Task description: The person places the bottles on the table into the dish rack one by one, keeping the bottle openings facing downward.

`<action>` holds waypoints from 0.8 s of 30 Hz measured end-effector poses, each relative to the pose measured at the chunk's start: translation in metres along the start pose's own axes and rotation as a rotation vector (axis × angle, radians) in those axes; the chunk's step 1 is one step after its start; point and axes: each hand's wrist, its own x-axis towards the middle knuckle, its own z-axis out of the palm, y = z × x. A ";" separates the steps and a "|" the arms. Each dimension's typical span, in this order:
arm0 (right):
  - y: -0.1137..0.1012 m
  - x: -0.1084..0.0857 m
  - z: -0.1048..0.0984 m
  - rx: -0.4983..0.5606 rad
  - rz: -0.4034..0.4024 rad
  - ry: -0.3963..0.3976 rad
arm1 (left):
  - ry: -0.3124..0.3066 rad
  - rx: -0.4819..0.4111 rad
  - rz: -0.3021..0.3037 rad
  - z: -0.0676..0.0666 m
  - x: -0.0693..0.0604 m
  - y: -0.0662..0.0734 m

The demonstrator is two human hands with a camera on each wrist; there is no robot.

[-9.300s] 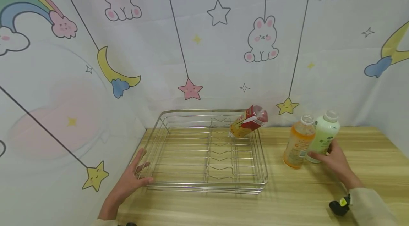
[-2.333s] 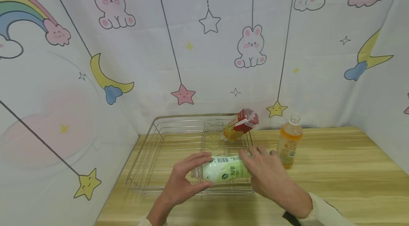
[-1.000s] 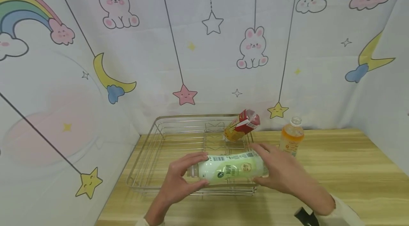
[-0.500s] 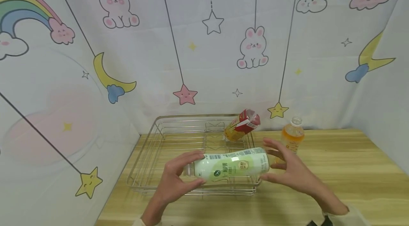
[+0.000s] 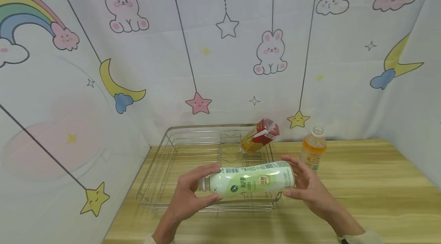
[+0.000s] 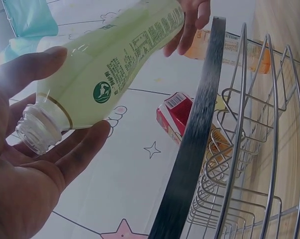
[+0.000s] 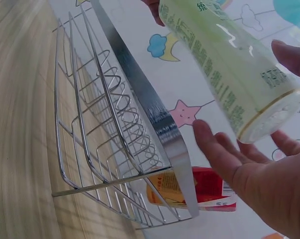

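"First, the head view: where is the green bottle (image 5: 249,179)?"

"Sideways, across the near rim of the rack (image 5: 206,125) as seen from above, neck to the left, base to the right. The left hand (image 5: 193,186) grips the neck end; the right hand (image 5: 311,188) is at the base, thumb on the near side, fingers on the far side."

"And the surroundings?"

"The red container (image 5: 260,135) leans in the far right corner of the rack, its upper end tilted to the right. The orange bottle (image 5: 313,150) stands upright on the wooden table (image 5: 372,190), right of the rack. Behind hangs a white backdrop (image 5: 234,67) printed with rabbits, stars and moons."

"Next, the left wrist view?"

"The left hand pinches the green bottle's shoulder between thumb and fingers, with the clear, ridged neck towards the palm. A round dark-green emblem shows on the label. Fingers of the right hand appear at the far end; the rack fills the right side of the view."

"Lastly, the right wrist view?"

"The base, edged with a gold line, faces the right palm. The thumb and fingers are spread about it, the nearest fingertip apart from the label. Whether the other fingers touch the base, I cannot tell."
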 end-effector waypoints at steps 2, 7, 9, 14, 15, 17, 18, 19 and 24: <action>0.002 0.001 0.001 0.045 -0.035 -0.025 | 0.000 -0.017 -0.006 0.001 0.000 -0.001; 0.004 0.002 0.004 0.103 -0.089 -0.054 | 0.013 -0.058 -0.038 0.002 -0.002 -0.002; 0.005 0.002 0.005 0.119 -0.094 -0.050 | 0.020 -0.077 -0.051 0.002 -0.003 -0.003; 0.005 0.002 0.005 0.152 -0.138 -0.044 | 0.023 -0.106 -0.078 0.003 -0.005 -0.007; 0.004 0.003 0.005 0.155 -0.155 -0.049 | 0.022 -0.110 -0.081 0.003 -0.005 -0.007; 0.003 0.003 0.004 0.154 -0.182 -0.058 | 0.021 -0.118 -0.091 0.003 -0.005 -0.008; 0.003 0.003 0.003 0.148 -0.190 -0.060 | 0.020 -0.120 -0.095 0.003 -0.005 -0.008; 0.002 0.003 0.003 0.143 -0.184 -0.054 | 0.019 -0.123 -0.100 0.003 -0.005 -0.008; -0.002 0.002 0.002 0.123 -0.132 -0.014 | 0.008 -0.127 -0.110 0.002 -0.005 -0.010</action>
